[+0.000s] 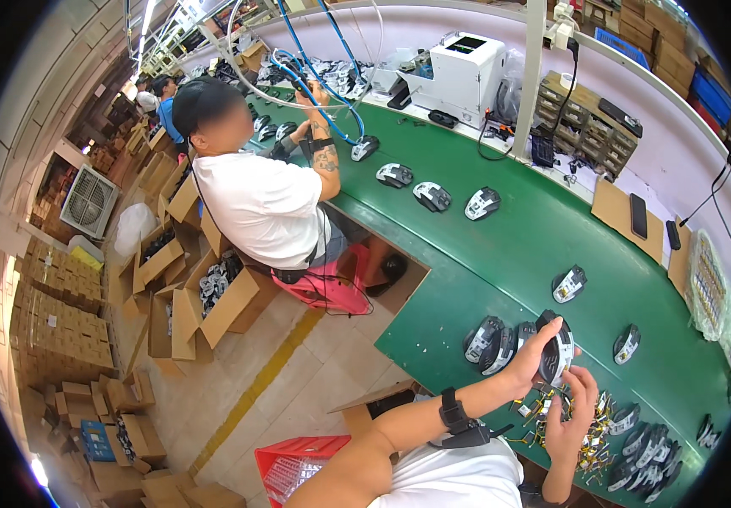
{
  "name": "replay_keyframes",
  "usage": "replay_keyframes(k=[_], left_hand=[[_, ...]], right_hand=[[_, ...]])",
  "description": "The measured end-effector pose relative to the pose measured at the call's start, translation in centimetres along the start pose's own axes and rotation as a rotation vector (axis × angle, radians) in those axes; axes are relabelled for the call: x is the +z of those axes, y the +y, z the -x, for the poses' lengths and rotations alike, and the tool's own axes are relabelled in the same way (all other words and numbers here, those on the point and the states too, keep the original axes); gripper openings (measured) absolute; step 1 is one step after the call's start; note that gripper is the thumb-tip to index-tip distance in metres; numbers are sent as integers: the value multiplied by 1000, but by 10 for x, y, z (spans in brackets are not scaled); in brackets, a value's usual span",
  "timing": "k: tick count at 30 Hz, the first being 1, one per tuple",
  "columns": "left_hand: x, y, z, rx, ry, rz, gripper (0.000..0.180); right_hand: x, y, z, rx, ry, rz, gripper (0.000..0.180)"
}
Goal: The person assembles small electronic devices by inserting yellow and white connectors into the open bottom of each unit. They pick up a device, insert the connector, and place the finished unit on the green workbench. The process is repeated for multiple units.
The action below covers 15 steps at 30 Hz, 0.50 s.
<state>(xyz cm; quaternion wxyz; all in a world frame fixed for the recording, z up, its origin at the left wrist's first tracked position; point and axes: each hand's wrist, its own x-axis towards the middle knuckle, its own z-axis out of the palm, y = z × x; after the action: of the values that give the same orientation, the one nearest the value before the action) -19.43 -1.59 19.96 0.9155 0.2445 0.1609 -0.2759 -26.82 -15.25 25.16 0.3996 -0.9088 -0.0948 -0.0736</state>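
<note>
I have the left hand (528, 366) clamped on a computer mouse (557, 354) above the green bench (467, 275); the right hand (572, 416), fingers parted, hovers just beside, contact unclear; I judge the mouse light, stiff, slightly slippery, fragile if squeezed; best gripped by its sides.
</note>
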Motion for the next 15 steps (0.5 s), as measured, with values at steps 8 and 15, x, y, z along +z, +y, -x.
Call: replay_keyframes(k=[8, 15], left_hand=[[-14, -10, -15, -129, 65, 37, 49], [-67, 35, -80, -34, 147, -1, 38]], right_hand=[[7, 13, 5, -29, -41, 141, 47], [14, 25, 1, 102, -56, -34, 45]])
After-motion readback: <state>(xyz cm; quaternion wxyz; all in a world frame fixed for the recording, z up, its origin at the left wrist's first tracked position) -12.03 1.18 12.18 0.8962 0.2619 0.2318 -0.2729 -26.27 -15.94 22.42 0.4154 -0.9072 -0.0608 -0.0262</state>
